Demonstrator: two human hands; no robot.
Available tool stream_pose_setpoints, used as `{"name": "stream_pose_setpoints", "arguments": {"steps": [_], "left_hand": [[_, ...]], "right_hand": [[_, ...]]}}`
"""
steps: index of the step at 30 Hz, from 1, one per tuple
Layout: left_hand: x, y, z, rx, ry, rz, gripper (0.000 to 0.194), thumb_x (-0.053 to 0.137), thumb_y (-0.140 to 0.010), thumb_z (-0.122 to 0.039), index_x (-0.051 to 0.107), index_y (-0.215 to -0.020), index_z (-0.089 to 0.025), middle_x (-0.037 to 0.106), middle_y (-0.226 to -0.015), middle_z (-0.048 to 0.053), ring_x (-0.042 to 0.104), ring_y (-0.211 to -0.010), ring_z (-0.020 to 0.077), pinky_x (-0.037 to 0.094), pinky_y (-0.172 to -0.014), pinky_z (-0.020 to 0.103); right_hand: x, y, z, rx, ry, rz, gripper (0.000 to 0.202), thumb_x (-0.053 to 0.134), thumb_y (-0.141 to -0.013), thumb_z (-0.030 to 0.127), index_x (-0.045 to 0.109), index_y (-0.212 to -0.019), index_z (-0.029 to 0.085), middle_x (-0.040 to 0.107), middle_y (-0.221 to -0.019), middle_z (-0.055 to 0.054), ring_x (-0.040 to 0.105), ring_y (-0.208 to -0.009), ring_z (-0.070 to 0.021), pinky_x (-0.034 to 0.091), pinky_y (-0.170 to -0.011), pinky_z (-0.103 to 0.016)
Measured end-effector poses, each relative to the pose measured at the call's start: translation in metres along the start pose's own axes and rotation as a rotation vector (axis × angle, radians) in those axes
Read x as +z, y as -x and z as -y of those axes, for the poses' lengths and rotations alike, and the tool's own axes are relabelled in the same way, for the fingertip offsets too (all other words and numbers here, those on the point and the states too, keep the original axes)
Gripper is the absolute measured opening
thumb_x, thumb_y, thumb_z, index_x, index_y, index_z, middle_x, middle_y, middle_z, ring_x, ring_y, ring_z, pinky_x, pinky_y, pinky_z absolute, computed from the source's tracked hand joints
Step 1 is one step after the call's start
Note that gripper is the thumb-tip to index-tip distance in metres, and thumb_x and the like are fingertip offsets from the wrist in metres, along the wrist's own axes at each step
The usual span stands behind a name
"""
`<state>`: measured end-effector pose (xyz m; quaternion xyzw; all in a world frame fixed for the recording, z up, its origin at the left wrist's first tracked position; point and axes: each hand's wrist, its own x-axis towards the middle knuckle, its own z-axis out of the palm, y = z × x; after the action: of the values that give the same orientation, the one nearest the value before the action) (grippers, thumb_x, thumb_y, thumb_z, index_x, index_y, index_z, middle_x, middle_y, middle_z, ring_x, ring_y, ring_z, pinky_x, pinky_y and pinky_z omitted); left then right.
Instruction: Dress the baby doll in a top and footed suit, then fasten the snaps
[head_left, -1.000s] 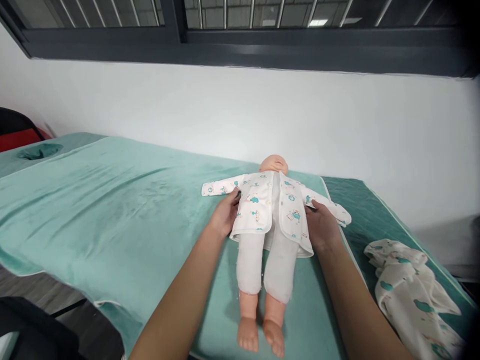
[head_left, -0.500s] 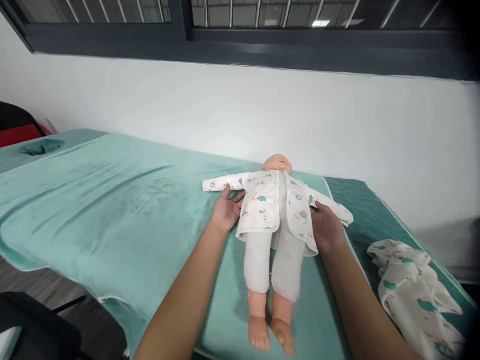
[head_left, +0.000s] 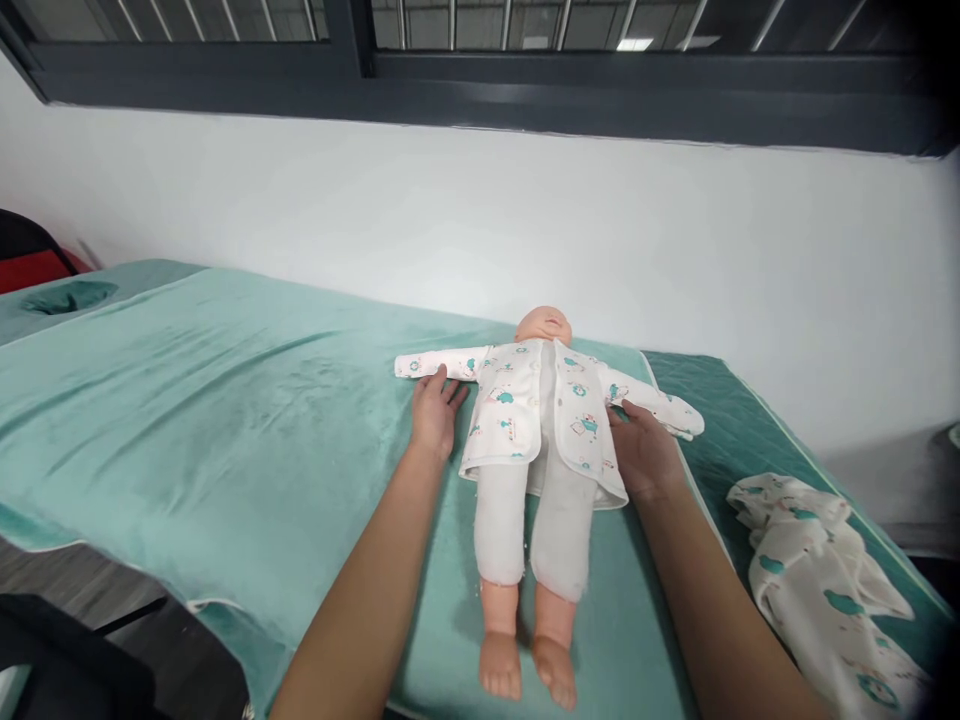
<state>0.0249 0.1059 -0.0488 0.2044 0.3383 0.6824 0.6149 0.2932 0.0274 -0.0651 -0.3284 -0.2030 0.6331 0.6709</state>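
The white jacket (head_left: 506, 412) bears what may be lettering (head_left: 508, 430), unreadably small.

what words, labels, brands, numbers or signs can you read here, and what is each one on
No text can be read for certain.
White jacket: small letter-like marks in the print low on its front, too small and blurred to read.
Crumpled printed cloth at the right: green shapes and faint small print; no word can be made out.
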Motion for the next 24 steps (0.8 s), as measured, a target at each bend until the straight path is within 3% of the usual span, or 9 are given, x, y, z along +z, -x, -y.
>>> {"name": "stream_pose_setpoints", "arguments": {"steps": [3, 6, 15, 19, 24], "left_hand": [[-0.004, -0.008, -0.003, 0.056, 0.069, -0.089, 0.027, 0.072, -0.081, -0.018, 0.052, -0.099, -0.021, 0.068, -0.105, 0.006, 0.068, -0.099, 0.0194, 0.053, -0.096, 0.039], [-0.007, -0.014, -0.007, 0.106, 0.112, -0.155, 0.043, 0.070, -0.080, -0.011, 0.046, -0.112, -0.025, 0.066, -0.110, 0.005, 0.067, -0.102, 0.0171, 0.053, -0.098, 0.039], [-0.009, -0.015, -0.009, 0.128, 0.125, -0.167, 0.061, 0.063, -0.080, -0.006, 0.035, -0.129, -0.031, 0.064, -0.115, 0.004, 0.066, -0.106, 0.0157, 0.052, -0.100, 0.039], [-0.012, -0.017, -0.010, 0.214, 0.106, -0.168, 0.060, 0.061, -0.080, -0.003, 0.035, -0.127, -0.030, 0.062, -0.118, 0.005, 0.064, -0.111, 0.0140, 0.050, -0.103, 0.036], [-0.017, -0.032, -0.014, 0.348, -0.110, -0.249, 0.036, 0.062, -0.083, -0.012, 0.045, -0.113, -0.023, 0.061, -0.109, 0.005, 0.066, -0.098, 0.0134, 0.055, -0.092, 0.033]], "right_hand": [[-0.001, -0.001, 0.001, 0.058, -0.048, -0.089, 0.013, 0.049, -0.087, 0.028, 0.060, -0.092, 0.025, 0.072, -0.091, -0.002, 0.072, -0.092, -0.0232, 0.059, -0.089, -0.050], [-0.002, -0.002, 0.003, -0.034, -0.078, -0.146, 0.010, 0.048, -0.087, 0.022, 0.058, -0.088, 0.026, 0.070, -0.089, 0.000, 0.071, -0.086, -0.0192, 0.061, -0.088, -0.046], [0.004, 0.001, 0.004, -0.094, -0.155, -0.164, 0.014, 0.048, -0.085, 0.015, 0.057, -0.094, 0.022, 0.067, -0.101, -0.005, 0.070, -0.090, -0.0174, 0.064, -0.081, -0.036], [0.001, 0.002, 0.005, -0.117, -0.192, -0.176, 0.017, 0.049, -0.083, 0.014, 0.055, -0.098, 0.020, 0.065, -0.106, -0.008, 0.069, -0.095, -0.0192, 0.065, -0.079, -0.037], [-0.004, 0.002, 0.007, -0.118, -0.207, -0.170, 0.015, 0.049, -0.084, 0.015, 0.051, -0.097, 0.022, 0.063, -0.112, -0.010, 0.067, -0.102, -0.0200, 0.065, -0.078, -0.037]]}}
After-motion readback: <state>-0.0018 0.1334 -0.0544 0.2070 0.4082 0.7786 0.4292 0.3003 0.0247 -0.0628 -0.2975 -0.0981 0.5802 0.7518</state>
